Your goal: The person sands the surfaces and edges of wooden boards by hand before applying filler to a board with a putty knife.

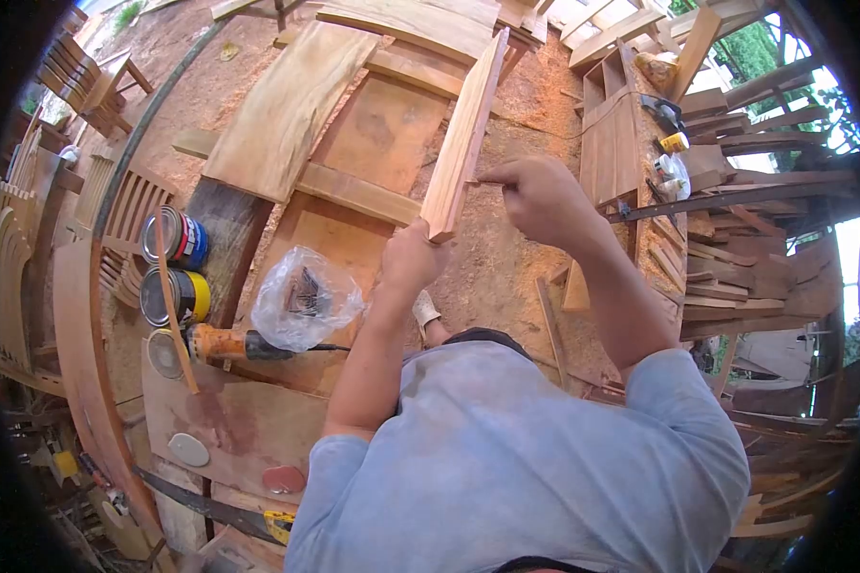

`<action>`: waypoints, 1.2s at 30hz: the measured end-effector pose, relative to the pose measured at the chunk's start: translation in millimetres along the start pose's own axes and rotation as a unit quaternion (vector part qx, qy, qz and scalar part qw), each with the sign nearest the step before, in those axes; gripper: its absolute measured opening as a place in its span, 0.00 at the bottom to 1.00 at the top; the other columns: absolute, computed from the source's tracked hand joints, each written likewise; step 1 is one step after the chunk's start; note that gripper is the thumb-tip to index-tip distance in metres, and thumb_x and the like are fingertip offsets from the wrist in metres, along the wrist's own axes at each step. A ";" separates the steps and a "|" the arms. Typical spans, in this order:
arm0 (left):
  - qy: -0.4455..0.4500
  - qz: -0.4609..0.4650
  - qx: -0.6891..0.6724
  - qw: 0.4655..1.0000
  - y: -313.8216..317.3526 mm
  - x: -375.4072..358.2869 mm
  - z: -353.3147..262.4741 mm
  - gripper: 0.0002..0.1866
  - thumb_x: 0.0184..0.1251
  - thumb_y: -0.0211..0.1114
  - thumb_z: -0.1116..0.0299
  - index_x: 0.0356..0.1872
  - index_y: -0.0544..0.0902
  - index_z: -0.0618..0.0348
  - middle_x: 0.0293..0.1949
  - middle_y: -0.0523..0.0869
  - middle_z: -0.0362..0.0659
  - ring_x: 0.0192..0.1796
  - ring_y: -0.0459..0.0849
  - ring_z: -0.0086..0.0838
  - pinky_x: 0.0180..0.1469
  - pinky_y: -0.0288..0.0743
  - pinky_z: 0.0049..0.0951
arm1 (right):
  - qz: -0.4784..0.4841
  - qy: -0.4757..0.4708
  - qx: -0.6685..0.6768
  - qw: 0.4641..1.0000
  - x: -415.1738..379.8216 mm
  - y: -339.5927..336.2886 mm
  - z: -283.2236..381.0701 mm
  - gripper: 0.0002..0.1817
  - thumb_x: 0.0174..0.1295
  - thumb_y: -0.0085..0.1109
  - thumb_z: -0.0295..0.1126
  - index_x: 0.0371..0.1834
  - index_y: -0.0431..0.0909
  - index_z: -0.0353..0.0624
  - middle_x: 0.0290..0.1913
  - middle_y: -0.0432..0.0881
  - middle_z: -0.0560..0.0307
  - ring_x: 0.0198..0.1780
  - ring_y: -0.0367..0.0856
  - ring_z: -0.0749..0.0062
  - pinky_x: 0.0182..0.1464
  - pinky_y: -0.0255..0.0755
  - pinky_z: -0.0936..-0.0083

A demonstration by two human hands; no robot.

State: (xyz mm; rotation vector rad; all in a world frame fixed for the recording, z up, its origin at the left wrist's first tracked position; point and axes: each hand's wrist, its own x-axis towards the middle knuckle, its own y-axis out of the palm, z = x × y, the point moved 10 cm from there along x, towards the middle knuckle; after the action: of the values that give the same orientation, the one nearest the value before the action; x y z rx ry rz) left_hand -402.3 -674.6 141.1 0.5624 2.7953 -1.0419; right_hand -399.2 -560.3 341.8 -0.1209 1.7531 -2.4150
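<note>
My left hand (413, 260) is wrapped round the near end of a long pale wooden board (463, 143), which slants up and away from me. Beside the board's right edge is my right hand (548, 205), its fingers curled and the index finger reaching to that edge. A tiny brownish piece shows at the fingertip; I cannot make out what it is. Below the board lie a wooden frame (358, 194) and a wide plank (291, 105). To the left of my left forearm sits a clear plastic bag (306, 298) with dark thin pieces inside.
An orange power tool (225, 342) lies at left beside two cans, one blue and red (193, 239), one yellow (196, 296). Sanding discs (189, 449) rest on a board. A wooden cabinet (610, 143) and stacked timber (736, 267) stand at right. Sawdust covers the ground.
</note>
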 end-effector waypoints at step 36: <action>0.000 -0.022 0.022 1.000 -6.4 -2.8 -3.7 0.17 0.62 0.64 0.55 0.43 0.85 0.57 0.39 0.87 0.59 0.46 0.85 0.56 0.49 0.79 0.50 | -0.185 -0.033 0.085 0.979 -55.0 29.7 11.0 0.24 0.54 0.52 0.16 0.54 0.83 0.41 0.51 0.84 0.43 0.53 0.80 0.47 0.58 0.73 0.61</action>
State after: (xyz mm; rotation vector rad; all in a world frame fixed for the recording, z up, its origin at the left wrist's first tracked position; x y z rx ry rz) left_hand -402.1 -677.5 148.4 0.5085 2.8033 -1.1141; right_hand -341.1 -570.2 318.5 -0.5446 1.6057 -2.7652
